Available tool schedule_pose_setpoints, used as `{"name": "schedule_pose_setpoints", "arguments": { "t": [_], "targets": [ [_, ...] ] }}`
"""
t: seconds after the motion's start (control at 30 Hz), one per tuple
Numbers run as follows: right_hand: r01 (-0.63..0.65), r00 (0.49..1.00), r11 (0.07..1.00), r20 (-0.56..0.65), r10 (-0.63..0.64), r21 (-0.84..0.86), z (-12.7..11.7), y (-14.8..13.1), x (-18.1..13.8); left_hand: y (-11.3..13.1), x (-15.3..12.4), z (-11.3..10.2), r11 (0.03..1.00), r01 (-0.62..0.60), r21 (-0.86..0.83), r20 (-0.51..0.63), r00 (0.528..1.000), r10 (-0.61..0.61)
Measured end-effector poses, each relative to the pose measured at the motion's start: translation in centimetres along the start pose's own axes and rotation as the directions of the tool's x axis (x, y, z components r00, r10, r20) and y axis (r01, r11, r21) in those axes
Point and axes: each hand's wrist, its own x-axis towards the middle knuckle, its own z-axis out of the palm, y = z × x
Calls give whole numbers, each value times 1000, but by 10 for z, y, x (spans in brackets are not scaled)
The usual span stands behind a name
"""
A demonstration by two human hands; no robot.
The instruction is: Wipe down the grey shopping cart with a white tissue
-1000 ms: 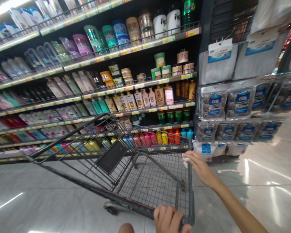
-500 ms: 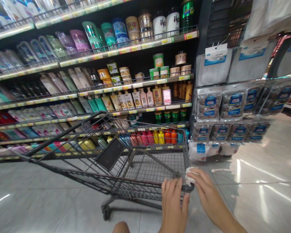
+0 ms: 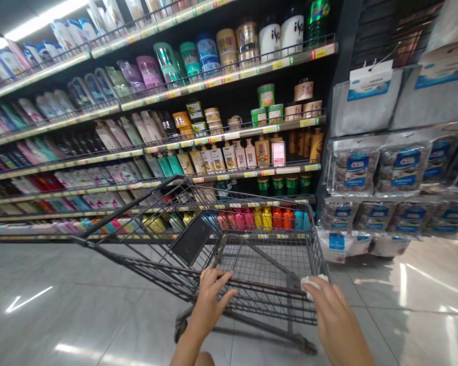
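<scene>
An empty dark wire shopping cart (image 3: 252,254) stands in front of me on the tiled floor, angled to the left. My left hand (image 3: 209,300) rests on the cart's near rim, fingers curled over the wire. My right hand (image 3: 334,320) is at the cart's near right corner, fingers closed on a small white cloth (image 3: 311,282) pressed against the rim. A dark flap (image 3: 191,236) hangs inside the cart.
Shelves (image 3: 221,79) of bottles, jars and pouches run along the left and behind the cart. A rack of hanging grey packets (image 3: 381,168) with blue labels stands at the right. Glossy grey floor tiles (image 3: 61,305) spread around.
My left hand has slid left along the near rim. My right hand with the cloth came from the cart's right side back to the near right corner. The view shifted left.
</scene>
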Motion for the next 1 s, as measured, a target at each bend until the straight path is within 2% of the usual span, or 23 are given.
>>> {"name": "schedule_pose_setpoints", "arguments": {
  "t": [0.1, 0.27, 0.43, 0.63, 0.73, 0.87, 0.93, 1.0],
  "targets": [
    [13, 1000, 999, 6, -13, 42, 13, -23, 6, 5, 3, 3, 998, 59, -33, 5, 998, -59],
    [-50, 998, 987, 35, 45, 153, 39, -63, 17, 12, 5, 6, 990, 117, -79, -24, 993, -119],
    [-93, 996, 979, 9, 93, 180, 64, -82, 23, 20, 9, 1, 975, 183, -127, 7, 983, -184],
    [-13, 1000, 992, 25, 10, 124, 67, -78, 23, 24, 6, 0, 970, 182, -158, 43, 983, -178],
    [36, 999, 998, 27, -37, 46, 63, -69, 22, 23, 3, -2, 987, 133, -85, 41, 991, -130],
    [100, 995, 995, 14, -100, -19, 60, -53, 18, 10, -2, -11, 997, 42, 64, 106, 993, -49],
    [128, 992, 991, 5, -128, -35, 58, -44, 16, -3, -7, -18, 985, 88, 150, 60, 993, -98],
    [151, 988, 987, -7, -152, -49, 55, -35, 14, -18, -13, -24, 955, 188, 230, -42, 982, -183]
  ]
}}
